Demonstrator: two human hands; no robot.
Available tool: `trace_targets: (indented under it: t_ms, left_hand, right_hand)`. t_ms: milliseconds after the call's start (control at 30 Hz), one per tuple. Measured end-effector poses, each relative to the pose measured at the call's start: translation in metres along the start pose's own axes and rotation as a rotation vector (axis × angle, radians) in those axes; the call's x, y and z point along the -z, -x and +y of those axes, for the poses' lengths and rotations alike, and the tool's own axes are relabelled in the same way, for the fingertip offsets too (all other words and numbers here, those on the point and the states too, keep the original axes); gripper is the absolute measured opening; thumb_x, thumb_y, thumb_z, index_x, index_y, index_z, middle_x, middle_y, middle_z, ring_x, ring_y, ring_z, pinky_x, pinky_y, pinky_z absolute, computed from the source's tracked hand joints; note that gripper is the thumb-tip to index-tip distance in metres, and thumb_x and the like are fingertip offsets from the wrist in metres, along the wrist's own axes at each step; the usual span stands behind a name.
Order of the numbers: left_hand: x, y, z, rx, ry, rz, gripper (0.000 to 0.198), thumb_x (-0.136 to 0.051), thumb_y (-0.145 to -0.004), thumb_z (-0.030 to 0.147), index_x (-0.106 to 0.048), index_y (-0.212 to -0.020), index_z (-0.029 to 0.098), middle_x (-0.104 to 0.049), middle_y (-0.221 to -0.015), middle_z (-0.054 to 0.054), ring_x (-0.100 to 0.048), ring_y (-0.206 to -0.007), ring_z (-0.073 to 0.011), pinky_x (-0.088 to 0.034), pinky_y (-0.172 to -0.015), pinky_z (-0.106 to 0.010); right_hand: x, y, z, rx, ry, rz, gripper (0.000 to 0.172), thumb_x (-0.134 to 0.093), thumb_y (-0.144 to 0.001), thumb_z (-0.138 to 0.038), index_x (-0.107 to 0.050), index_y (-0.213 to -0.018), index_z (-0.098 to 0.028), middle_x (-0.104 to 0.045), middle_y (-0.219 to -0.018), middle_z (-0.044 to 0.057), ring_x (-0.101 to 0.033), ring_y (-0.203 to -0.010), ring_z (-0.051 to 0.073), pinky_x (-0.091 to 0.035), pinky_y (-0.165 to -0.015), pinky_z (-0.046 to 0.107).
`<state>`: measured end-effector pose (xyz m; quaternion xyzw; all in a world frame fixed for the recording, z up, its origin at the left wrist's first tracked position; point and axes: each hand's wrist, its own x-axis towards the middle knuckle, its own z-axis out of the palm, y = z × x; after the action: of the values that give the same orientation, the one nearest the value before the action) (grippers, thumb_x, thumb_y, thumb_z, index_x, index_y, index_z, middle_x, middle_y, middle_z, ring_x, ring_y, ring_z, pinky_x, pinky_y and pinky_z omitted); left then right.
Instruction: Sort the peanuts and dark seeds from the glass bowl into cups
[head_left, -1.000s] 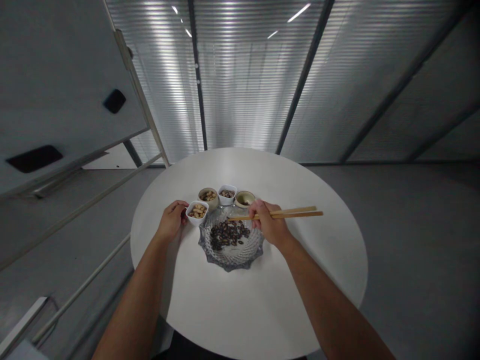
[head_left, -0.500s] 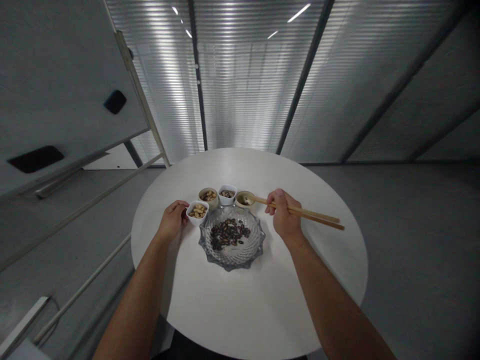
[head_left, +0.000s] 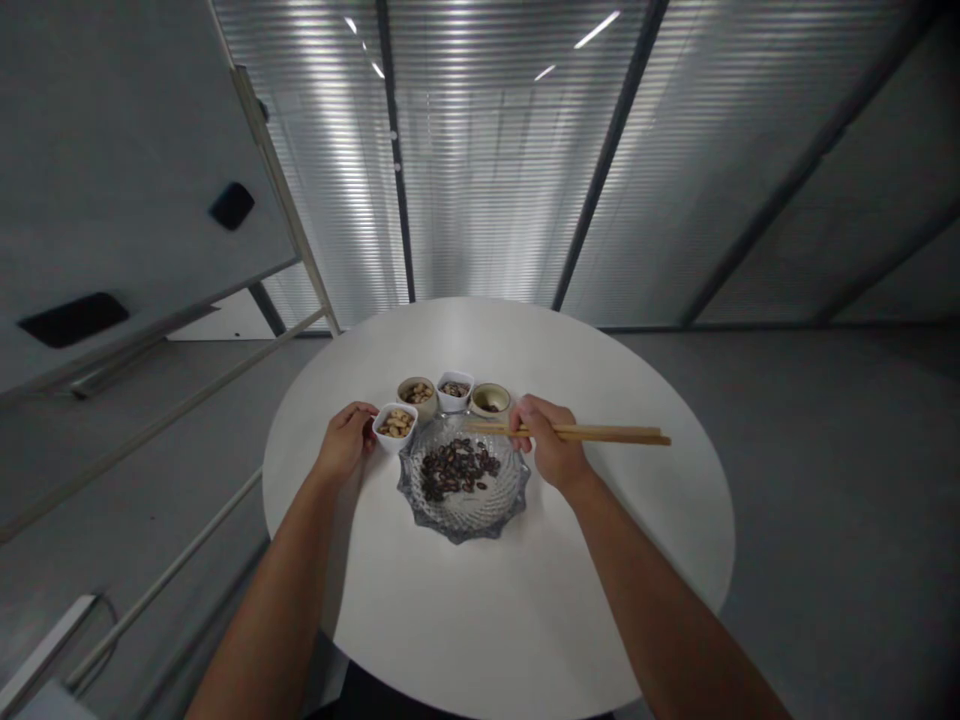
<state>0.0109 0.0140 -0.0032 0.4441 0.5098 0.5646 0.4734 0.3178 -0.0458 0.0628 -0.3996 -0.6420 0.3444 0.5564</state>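
Four small cups [head_left: 454, 390] at the far rim of a glass dish [head_left: 465, 518], round white table [head_left: 487, 620], ribbed wall [head_left: 487, 180] beyond. Right hand [head_left: 551, 452] clamped on chopsticks [head_left: 604, 434] over the dish, left hand [head_left: 345, 440] curled round the near-left cup [head_left: 395, 424]. Table bare near and right; railing [head_left: 172, 415] left.

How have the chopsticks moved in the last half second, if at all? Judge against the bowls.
Yes. The chopsticks swung tips-first from the tan bowl toward the person, now over the glass dish.

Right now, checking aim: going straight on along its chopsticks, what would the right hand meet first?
Probably the white peanut bowl at the left hand, beyond the glass dish; height unclear.
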Motion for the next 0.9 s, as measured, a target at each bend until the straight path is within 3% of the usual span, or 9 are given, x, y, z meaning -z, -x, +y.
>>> trace_targets:
  t_ms: [167, 333, 900]
  left_hand:
    - [-0.003, 0.002, 0.001, -0.005, 0.005, 0.001, 0.02, -0.067, -0.073, 0.037, -0.066, -0.079, 0.018, -0.056, -0.055, 0.002, -0.043, -0.043, -0.0107, -0.032, -0.04, -0.023]
    - [-0.005, 0.002, 0.001, 0.0, 0.022, 0.007, 0.019, -0.068, -0.072, 0.036, -0.066, -0.077, 0.018, -0.056, -0.055, 0.002, -0.043, -0.043, -0.0104, -0.03, -0.04, -0.023]
    - [-0.007, 0.003, 0.003, -0.007, 0.018, 0.01, 0.016, -0.066, -0.073, 0.034, -0.067, -0.077, 0.018, -0.056, -0.054, 0.001, -0.043, -0.042, -0.0109, -0.03, -0.04, -0.024]
  right_hand:
    - [-0.01, 0.004, 0.005, -0.134, -0.047, -0.073, 0.061, -0.047, -0.093, -0.074, -0.058, -0.066, -0.021, -0.05, -0.048, -0.002, -0.049, -0.045, 0.014, -0.038, -0.045, 0.027]
    - [-0.02, 0.006, 0.009, -0.22, -0.053, -0.023, 0.068, -0.041, -0.09, -0.082, -0.054, -0.063, -0.021, -0.041, -0.043, -0.005, -0.045, -0.039, 0.012, -0.036, -0.042, 0.026]
    - [-0.025, 0.01, 0.006, -0.132, 0.131, -0.055, 0.06, -0.037, -0.099, -0.07, -0.054, -0.067, -0.022, -0.049, -0.049, -0.003, -0.049, -0.046, 0.014, -0.039, -0.048, 0.026]
